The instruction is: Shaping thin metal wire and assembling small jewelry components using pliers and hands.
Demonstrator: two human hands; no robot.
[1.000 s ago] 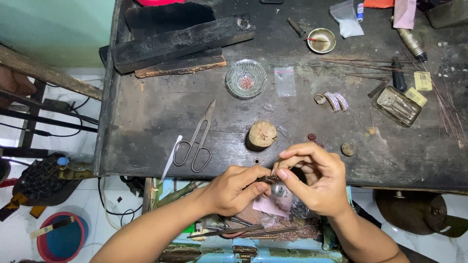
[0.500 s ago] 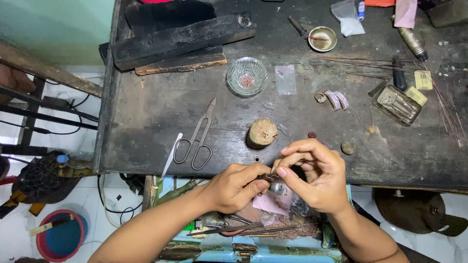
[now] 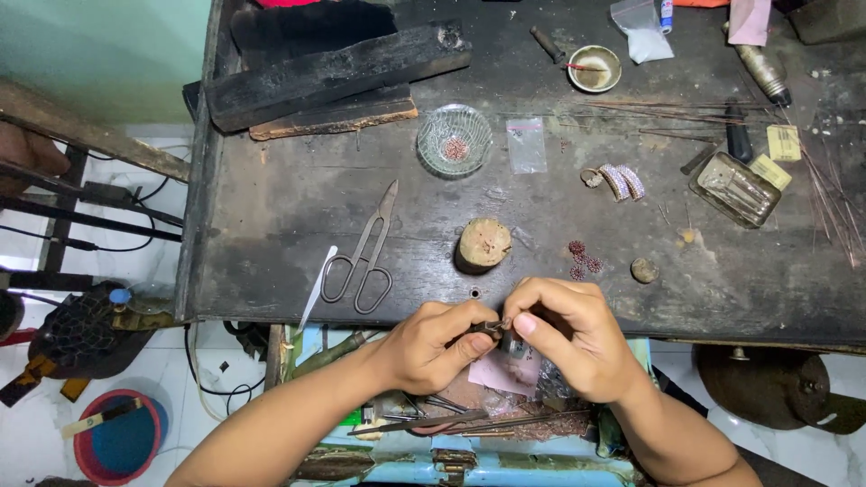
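Both hands meet at the near edge of the dark work surface (image 3: 271,234), over the open drawer below. The left hand (image 3: 433,347) has its grip pinched on a small dark metal piece (image 3: 497,326), thumb and forefinger closed on it. The right hand (image 3: 568,338) is clenched around a small rounded tool (image 3: 512,344), mostly hidden by the fingers, with its forefinger pressing at the same spot. What the tool is cannot be told. The piece sits between the two sets of fingertips, just off the surface edge, probably so anything dropped falls into the drawer and the pink paper (image 3: 505,372) below.

A small wooden stump (image 3: 483,245) stands just beyond the hands, near enough to serve as a rest. Red beads (image 3: 582,259) lie beside it to the right, with a small round pebble-like lump (image 3: 644,270) further along. Metal shears (image 3: 365,252) and a white tweezer-like strip (image 3: 317,287) lie to the left, within reach. A glass dish (image 3: 454,141) holding red beads sits further back. Jewelled ring bands (image 3: 618,180), a metal tin (image 3: 733,188) and thin wires (image 3: 830,198) lie on the right, well apart.
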